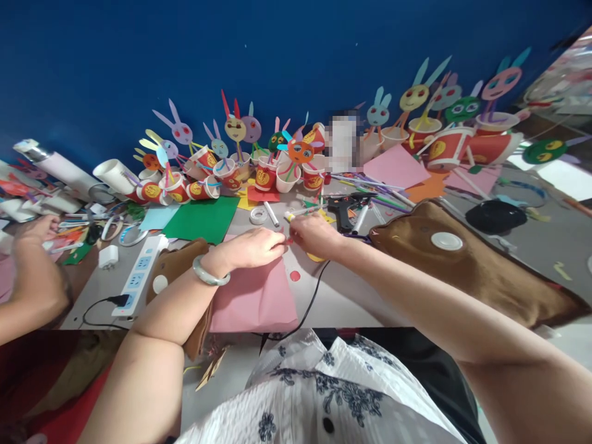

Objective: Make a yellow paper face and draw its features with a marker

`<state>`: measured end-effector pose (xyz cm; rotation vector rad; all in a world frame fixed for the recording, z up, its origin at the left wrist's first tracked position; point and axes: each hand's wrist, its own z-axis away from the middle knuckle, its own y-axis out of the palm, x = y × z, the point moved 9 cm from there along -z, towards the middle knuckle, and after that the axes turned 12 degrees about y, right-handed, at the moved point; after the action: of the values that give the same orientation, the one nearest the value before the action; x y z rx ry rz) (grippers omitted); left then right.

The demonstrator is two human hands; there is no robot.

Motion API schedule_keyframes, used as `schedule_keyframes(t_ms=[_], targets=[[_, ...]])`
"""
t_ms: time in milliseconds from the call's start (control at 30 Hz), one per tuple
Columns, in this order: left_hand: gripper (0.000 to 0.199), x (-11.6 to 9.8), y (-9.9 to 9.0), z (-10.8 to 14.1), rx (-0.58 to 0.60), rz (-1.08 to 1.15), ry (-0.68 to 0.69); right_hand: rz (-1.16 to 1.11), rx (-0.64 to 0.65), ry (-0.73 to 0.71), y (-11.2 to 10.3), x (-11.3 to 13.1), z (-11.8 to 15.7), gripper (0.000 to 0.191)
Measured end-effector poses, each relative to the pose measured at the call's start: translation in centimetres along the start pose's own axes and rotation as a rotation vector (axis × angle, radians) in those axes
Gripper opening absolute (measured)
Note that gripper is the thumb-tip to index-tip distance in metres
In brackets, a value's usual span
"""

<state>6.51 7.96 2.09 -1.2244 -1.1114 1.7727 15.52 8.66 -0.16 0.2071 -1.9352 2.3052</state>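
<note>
My left hand (256, 247), with a bangle (211, 272) at its wrist, is closed over the pink paper (252, 296), its fingertips pinched on a small red piece (283, 238). Close to its right, my right hand (315, 234) is curled with fingers together. A small white object with a yellow end (289, 216) shows at its fingertips; the rest is hidden. Below the hands a red disc (295, 276) lies on the table. A tape roll (258, 215) and a white stick (271, 214) lie just behind them.
Paper cups (288, 176) with rabbit faces line the back. A glue gun (345, 209) lies right of centre, a brown cushion (416, 259) farther right. A power strip (139, 274) and green paper (203, 219) are at left. Another person's arm (37, 277) rests at far left.
</note>
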Motion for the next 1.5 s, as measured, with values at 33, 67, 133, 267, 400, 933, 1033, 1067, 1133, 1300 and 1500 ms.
schedule_keyframes(t_ms=[33,67,133,267,400,933,1033,1067,1133,1300,1500], targets=[[0.029,-0.2,0.3,0.0,-0.008,-0.002,0.008,-0.011,-0.024,0.009,-0.7,-1.1,0.1,0.018],[0.028,-0.5,0.5,-0.1,-0.018,-0.005,0.020,-0.029,-0.055,0.026,-1.4,-2.3,0.2,0.018],[0.030,-1.5,0.9,-0.1,-0.059,-0.043,0.068,-0.236,-0.148,0.076,-3.4,-5.3,0.5,0.011],[0.046,-3.5,1.8,-0.1,-0.115,-0.135,0.092,-0.433,-0.119,0.061,-4.3,-8.9,1.0,0.015],[0.048,-5.5,2.5,-0.4,-0.113,-0.213,0.199,-0.596,-0.034,-0.005,-3.4,-9.2,1.2,0.021],[0.078,-5.6,5.5,-1.3,-0.237,-0.161,0.378,-0.271,0.083,-0.237,-1.5,-8.4,4.1,0.018],[0.086,-5.6,5.6,-1.5,-0.230,-0.146,0.382,-0.084,0.063,-0.155,-1.3,-9.6,4.4,0.017],[0.090,-5.5,5.7,-1.6,-0.221,-0.146,0.376,-0.025,0.053,-0.125,-1.2,-10.0,4.4,0.018],[0.095,-5.2,5.9,-1.7,-0.193,-0.147,0.359,0.075,0.043,-0.081,-1.2,-10.6,4.6,0.020],[0.099,-4.8,6.4,-2.1,-0.133,-0.136,0.353,0.216,0.062,0.088,-1.6,-12.7,4.7,0.018],[0.094,-5.0,6.3,-2.2,-0.162,-0.116,0.408,0.249,0.132,0.180,-2.1,-13.6,5.0,0.018]])
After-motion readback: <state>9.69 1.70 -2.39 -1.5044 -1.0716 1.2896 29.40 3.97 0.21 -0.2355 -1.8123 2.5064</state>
